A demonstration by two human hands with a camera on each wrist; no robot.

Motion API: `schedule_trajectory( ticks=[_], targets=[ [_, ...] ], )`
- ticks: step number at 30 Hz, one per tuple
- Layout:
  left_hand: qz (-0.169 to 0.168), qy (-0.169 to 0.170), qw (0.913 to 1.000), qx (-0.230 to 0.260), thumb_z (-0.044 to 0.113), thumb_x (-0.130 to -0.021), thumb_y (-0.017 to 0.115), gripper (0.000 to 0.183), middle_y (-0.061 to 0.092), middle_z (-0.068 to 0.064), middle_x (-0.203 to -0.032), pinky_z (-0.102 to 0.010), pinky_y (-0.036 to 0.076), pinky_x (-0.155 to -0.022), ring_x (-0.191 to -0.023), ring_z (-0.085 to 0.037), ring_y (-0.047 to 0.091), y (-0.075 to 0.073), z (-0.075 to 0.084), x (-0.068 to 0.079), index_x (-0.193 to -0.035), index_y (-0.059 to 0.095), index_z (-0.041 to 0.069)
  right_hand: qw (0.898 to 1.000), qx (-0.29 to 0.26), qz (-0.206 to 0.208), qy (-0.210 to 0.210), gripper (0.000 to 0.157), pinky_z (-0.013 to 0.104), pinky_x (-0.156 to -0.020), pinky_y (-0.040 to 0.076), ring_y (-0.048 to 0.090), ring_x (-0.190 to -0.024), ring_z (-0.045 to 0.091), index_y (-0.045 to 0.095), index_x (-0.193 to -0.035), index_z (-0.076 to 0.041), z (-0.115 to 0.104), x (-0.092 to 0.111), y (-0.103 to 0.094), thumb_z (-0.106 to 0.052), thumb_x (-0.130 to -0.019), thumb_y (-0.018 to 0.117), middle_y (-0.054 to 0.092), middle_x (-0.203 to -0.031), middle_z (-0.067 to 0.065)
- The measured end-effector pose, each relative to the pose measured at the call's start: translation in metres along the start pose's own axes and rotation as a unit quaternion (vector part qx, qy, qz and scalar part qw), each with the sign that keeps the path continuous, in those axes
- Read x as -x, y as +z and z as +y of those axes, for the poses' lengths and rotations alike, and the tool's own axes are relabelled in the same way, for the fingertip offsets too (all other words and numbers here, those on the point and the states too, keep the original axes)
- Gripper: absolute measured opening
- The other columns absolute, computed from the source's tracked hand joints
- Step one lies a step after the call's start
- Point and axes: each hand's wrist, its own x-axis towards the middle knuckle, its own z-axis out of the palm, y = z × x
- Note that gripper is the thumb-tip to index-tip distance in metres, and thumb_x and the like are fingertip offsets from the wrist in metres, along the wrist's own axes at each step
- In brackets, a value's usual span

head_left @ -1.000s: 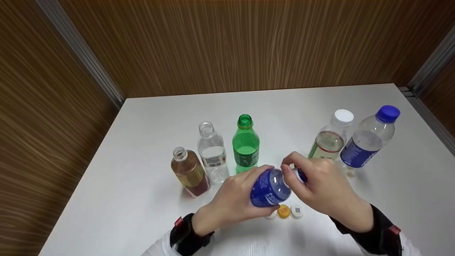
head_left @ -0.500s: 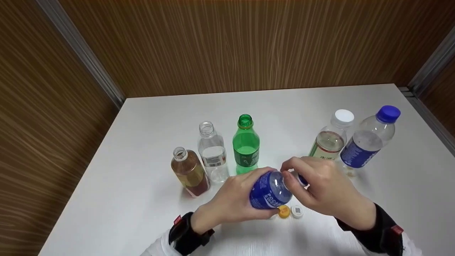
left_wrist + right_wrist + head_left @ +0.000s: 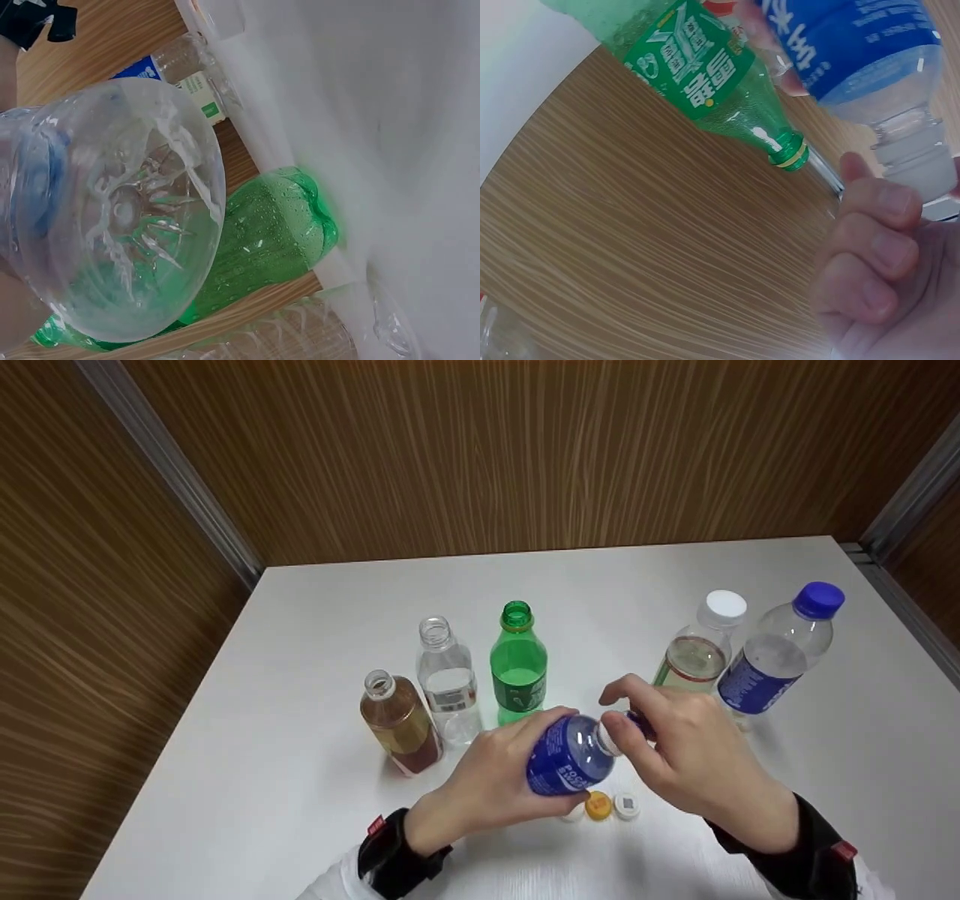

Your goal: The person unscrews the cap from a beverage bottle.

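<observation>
My left hand grips a blue-labelled plastic bottle, tilted with its neck toward the right. Its ridged clear base fills much of the left wrist view. My right hand is at the neck end, fingers curled; thumb and index finger stand apart around the whitish neck. A dark blue cap shows partly between thumb and fingers. In the right wrist view the curled fingers lie close against the bottle's mouth end. The cap is mostly hidden.
Behind the left hand stand an uncapped brown-tinted bottle, a clear bottle and a green bottle. At right are a white-capped bottle and a blue-capped bottle. An orange cap and a white cap lie in front.
My right index finger has lifted away from the thumb and the hand has shifted slightly right, so more of the whitish neck shows. The left hand keeps holding the bottle nearly still.
</observation>
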Motion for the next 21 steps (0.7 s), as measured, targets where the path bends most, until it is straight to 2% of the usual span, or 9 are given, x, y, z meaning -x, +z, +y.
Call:
schedule_trajectory(
  ticks=[4, 9, 16, 21],
  targets=[
    [0.019, 0.013, 0.999, -0.037, 0.041, -0.078, 0.091, 0.083, 0.074, -0.005, -0.129, -0.028, 0.063, -0.093, -0.11, -0.018, 0.075, 0.0033, -0.0006, 0.0, -0.145, 0.054, 0.01, 0.999, 0.001, -0.003, 0.039, 0.006, 0.012, -0.047, 0.024, 0.032, -0.052, -0.008, 0.068, -0.099, -0.013, -0.0035, -0.001, 0.0002, -0.019, -0.098, 0.066, 0.041, -0.055, -0.015],
    [0.028, 0.025, 0.9969, -0.069, 0.04, -0.078, 0.091, 0.082, 0.073, -0.005, -0.125, -0.029, 0.064, -0.093, -0.109, -0.018, 0.075, 0.0063, -0.0016, 0.0001, -0.144, 0.054, 0.01, 0.997, 0.009, -0.025, 0.068, 0.009, 0.012, -0.045, 0.02, 0.027, -0.049, -0.008, 0.071, -0.094, -0.013, -0.007, -0.0031, 0.0026, -0.02, -0.098, 0.069, 0.036, -0.052, -0.017],
    [0.023, 0.016, 0.9977, -0.063, 0.04, -0.077, 0.091, 0.083, 0.073, -0.006, -0.128, -0.029, 0.064, -0.093, -0.111, -0.018, 0.075, 0.0056, -0.0013, 0.0001, -0.145, 0.054, 0.01, 0.998, 0.005, -0.025, 0.056, 0.006, 0.013, -0.044, 0.025, 0.031, -0.05, -0.008, 0.07, -0.093, -0.012, -0.0069, -0.0036, 0.0024, -0.016, -0.098, 0.068, 0.044, -0.054, -0.015],
    [0.018, 0.01, 0.9986, -0.048, 0.041, -0.078, 0.09, 0.083, 0.074, -0.006, -0.129, -0.029, 0.064, -0.093, -0.111, -0.019, 0.075, 0.0038, -0.0009, -0.0006, -0.146, 0.053, 0.009, 0.999, -0.003, -0.024, 0.025, 0.002, 0.012, -0.048, 0.038, 0.045, -0.055, -0.006, 0.069, -0.095, -0.011, -0.0046, -0.0036, 0.0017, -0.011, -0.095, 0.071, 0.063, -0.065, -0.008]
  ],
)
